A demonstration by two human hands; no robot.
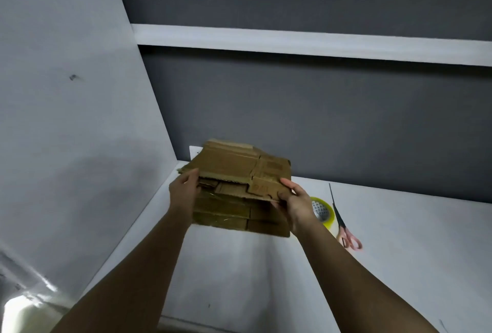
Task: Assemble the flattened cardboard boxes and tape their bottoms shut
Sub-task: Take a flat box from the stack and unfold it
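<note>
The top flattened cardboard box [234, 170] is lifted clear of the stack of flattened boxes [239, 215] under it, near edge raised and far edge tipped down toward the dark back wall [319, 119]. Its long axis runs left to right, spanning from one hand to the other, with its printed face up.

The left hand [185, 190] grips the box's left near corner, fingers curled round the edge, their tips on top of the cardboard. The right hand [295, 201] pinches the right near corner, thumb on the upper face and the other fingers tucked beneath.

Directly below both sets of fingers, the stack lies flat on the white table [399, 253], its long side also left to right, pushed into the corner by the pale side panel [66, 119].

Just right of the right hand's knuckles, partly hidden by the wrist, stands a roll of clear tape [323, 213]. Just beyond the tape lie scissors [343, 223], orange handles toward the person, blades pointing away.
</note>
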